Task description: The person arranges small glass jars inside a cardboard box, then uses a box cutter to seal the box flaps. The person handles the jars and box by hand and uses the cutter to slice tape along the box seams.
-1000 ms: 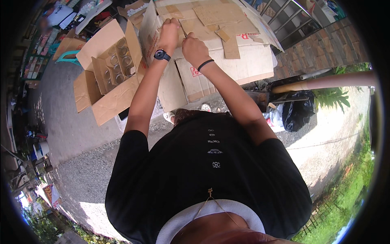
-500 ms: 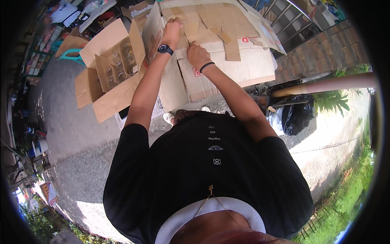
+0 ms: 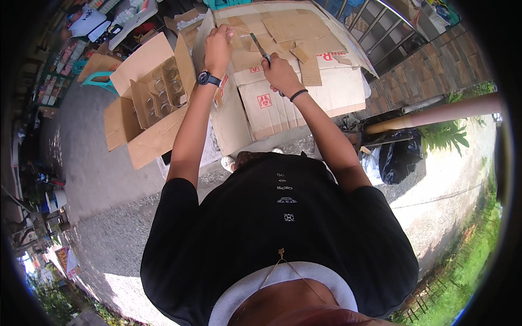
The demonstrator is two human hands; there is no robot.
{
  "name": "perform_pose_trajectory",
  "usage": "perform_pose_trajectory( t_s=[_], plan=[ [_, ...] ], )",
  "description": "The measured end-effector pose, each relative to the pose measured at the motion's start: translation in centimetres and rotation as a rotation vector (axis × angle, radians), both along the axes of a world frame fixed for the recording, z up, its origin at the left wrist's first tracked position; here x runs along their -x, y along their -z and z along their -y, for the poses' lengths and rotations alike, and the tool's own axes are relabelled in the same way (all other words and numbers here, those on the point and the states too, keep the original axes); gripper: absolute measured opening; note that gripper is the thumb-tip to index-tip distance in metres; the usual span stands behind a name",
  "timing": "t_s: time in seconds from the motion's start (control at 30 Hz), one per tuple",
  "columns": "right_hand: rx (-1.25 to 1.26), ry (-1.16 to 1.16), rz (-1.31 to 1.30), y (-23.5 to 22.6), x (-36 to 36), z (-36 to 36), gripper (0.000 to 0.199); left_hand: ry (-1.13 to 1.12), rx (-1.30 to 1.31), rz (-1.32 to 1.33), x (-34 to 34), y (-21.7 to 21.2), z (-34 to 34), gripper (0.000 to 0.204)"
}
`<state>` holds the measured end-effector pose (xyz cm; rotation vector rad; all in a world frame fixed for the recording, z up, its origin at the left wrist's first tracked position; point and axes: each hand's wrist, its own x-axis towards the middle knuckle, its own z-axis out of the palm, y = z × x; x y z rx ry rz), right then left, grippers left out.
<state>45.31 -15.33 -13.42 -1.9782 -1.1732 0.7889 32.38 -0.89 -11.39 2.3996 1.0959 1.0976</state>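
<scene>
My left hand [image 3: 218, 48], with a dark watch on the wrist, grips the upper edge of a brown cardboard sheet [image 3: 232, 117] that stands in front of me. My right hand [image 3: 279, 72], a dark band on its wrist, holds a thin green-handled cutter [image 3: 259, 47] with its tip against the cardboard near the left hand. Flattened cardboard pieces [image 3: 296, 32] lie on a pile just beyond both hands.
An open carton with dividers and glass jars [image 3: 163, 89] stands to the left on the concrete. A black plastic bag [image 3: 399, 157] and a thick pipe [image 3: 435, 113] lie to the right. Metal shelving [image 3: 380, 30] stands at the back right, grass at the far right.
Both hands have shifted slightly along the cardboard's top edge. The right hand has turned, and the cutter now shows between the hands.
</scene>
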Motion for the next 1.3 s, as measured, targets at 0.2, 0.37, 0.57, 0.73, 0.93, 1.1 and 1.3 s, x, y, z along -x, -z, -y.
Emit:
perform_pose_trajectory(
  t_s=[0.2,0.37,0.57,0.73,0.93,1.1,1.3],
  plan=[
    [-0.139,0.379,0.4,2.8,-8.7,2.1,0.047,0.158,0.042,0.111,-3.4,3.1,-0.6,0.017],
    [-0.031,0.242,0.465,4.0,-12.5,0.3,0.066,0.393,0.108,-0.076,-9.3,5.7,-2.0,0.022],
    [-0.012,0.241,0.414,3.9,-12.2,-0.3,0.071,0.478,-0.157,-0.131,-12.7,7.6,-3.5,0.034],
    [-0.127,0.242,0.339,1.6,-11.0,-2.9,0.073,0.199,-0.045,0.239,-12.1,5.0,-1.9,0.035],
    [0.04,0.437,0.384,2.9,-11.3,0.1,0.079,0.175,-0.045,0.199,-7.9,3.8,1.4,0.035],
    [0.028,0.46,0.363,5.2,-9.6,3.8,0.07,0.347,0.077,0.171,-6.9,5.0,3.8,0.038],
    [-0.279,0.192,0.519,0.3,-8.0,1.6,0.062,0.335,-0.358,-0.114,-6.4,0.1,4.7,0.043]
  ],
)
